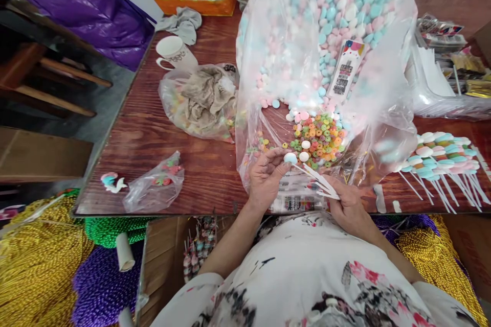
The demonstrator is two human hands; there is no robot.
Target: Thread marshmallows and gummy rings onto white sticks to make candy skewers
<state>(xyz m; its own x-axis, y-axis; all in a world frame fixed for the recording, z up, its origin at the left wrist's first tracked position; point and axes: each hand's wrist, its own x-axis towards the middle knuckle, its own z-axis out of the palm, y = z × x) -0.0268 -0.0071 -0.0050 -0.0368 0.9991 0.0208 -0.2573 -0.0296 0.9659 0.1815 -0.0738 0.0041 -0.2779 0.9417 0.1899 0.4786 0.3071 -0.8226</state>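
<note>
My left hand [266, 176] pinches a pale blue and white disc [290, 158] between thumb and fingertips. The tip of a thin white stick meets this disc. Closed round several white sticks [320, 182] is my right hand [347, 202], and the sticks fan out toward the left. Just beyond both hands lies a heap of small coloured rings [320, 138], with two white discs on top of it. Behind it, a large clear plastic bag [278, 25] spills pink, blue and white discs. A printed label packet [347, 69] rests on that bag.
Finished-looking sticks threaded with discs [441, 156] lie at the right. At the left are a white mug [174, 52], a bag with a cloth [209, 99], a small bag [155, 184] and an orange tray [195, 6]. A clear box [433, 102] stands far right.
</note>
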